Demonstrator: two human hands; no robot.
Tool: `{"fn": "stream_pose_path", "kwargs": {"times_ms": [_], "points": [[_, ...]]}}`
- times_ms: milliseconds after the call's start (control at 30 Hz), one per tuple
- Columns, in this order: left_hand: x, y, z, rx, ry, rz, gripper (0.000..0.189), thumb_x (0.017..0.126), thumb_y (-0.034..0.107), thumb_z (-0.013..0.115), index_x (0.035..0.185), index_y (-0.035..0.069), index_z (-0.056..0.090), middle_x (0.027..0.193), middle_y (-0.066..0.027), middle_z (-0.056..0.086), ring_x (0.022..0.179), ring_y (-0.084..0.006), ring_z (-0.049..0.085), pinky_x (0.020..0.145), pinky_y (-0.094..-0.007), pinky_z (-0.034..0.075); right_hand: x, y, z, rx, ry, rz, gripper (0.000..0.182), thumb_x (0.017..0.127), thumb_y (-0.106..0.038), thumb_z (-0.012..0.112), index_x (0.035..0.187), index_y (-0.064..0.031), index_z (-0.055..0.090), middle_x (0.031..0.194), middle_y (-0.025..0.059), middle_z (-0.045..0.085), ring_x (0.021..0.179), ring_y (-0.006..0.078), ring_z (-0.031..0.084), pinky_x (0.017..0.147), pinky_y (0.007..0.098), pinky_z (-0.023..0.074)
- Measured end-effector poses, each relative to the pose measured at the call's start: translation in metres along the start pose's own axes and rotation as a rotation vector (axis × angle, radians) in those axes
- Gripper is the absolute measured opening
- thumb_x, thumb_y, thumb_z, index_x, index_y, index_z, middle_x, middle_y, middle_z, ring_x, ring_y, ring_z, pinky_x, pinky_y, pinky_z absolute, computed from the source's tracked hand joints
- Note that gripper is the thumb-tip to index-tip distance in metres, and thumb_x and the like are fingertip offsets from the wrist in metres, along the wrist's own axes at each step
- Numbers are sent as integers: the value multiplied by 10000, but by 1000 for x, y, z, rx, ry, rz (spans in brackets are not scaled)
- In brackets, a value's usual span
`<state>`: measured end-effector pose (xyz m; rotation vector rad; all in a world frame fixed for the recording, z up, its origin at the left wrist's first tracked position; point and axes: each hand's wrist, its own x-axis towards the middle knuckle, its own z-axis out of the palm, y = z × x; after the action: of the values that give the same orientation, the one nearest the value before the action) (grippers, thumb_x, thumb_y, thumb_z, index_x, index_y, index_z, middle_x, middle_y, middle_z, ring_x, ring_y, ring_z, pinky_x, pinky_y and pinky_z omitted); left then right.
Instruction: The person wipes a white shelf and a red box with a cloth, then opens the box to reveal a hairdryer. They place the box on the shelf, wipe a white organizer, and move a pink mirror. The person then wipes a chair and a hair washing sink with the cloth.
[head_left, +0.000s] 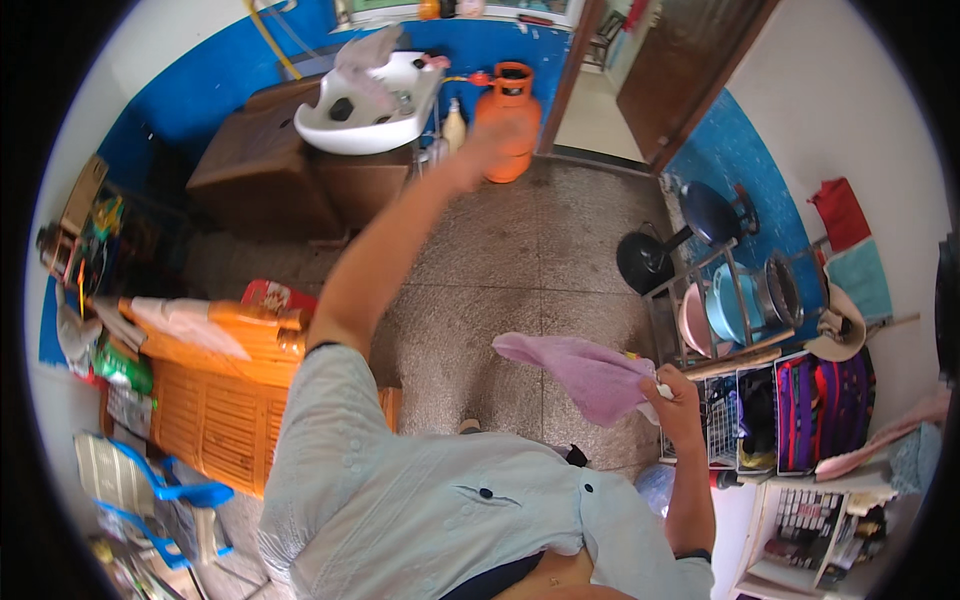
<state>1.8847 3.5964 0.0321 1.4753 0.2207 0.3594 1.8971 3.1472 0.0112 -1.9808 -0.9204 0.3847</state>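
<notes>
My right hand (677, 401) grips a bunched corner of a pinkish-purple towel (581, 379). The cloth spreads leftward from the fist above the floor, with a bit of white and yellow showing close to my fingers. Stretched out in front, my left hand (491, 152) is blurred against an orange gas cylinder (510, 101); whether it touches the cylinder cannot be made out. Left of the cylinder, a white shampoo basin (360, 139) has a greyish-pink cloth (365, 60) draped across it. A pale pump bottle (454, 127) stands between basin and cylinder.
A brown salon wash chair (262, 165) adjoins the basin. At left are a wooden bench (214, 412) and a blue-armed chair (172, 491). To the right, a rack (709, 274) carries a blue basin (731, 304) near a black round-based stool (645, 262). A doorway (592, 112) opens ahead.
</notes>
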Motion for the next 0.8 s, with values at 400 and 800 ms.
{"fn": "stream_pose_path", "kwargs": {"times_ms": [400, 800], "points": [[-40, -45, 346, 230, -766, 678, 282, 769, 111, 650, 1033, 26, 597, 978, -121, 577, 893, -204, 587, 787, -309, 485, -26, -2, -136, -349, 497, -117, 137, 722, -28, 698, 797, 31, 600, 731, 58, 503, 662, 151, 478, 592, 254, 378], [2, -20, 566, 143, -1285, 316, 543, 731, 11, 653, 1216, 46, 412, 891, -72, 581, 793, -134, 564, 718, -276, 462, -110, 28, -292, -714, 720, -6, 158, 688, -60, 725, 814, -19, 638, 763, 95, 592, 698, 237, 596, 584, 311, 476]]}}
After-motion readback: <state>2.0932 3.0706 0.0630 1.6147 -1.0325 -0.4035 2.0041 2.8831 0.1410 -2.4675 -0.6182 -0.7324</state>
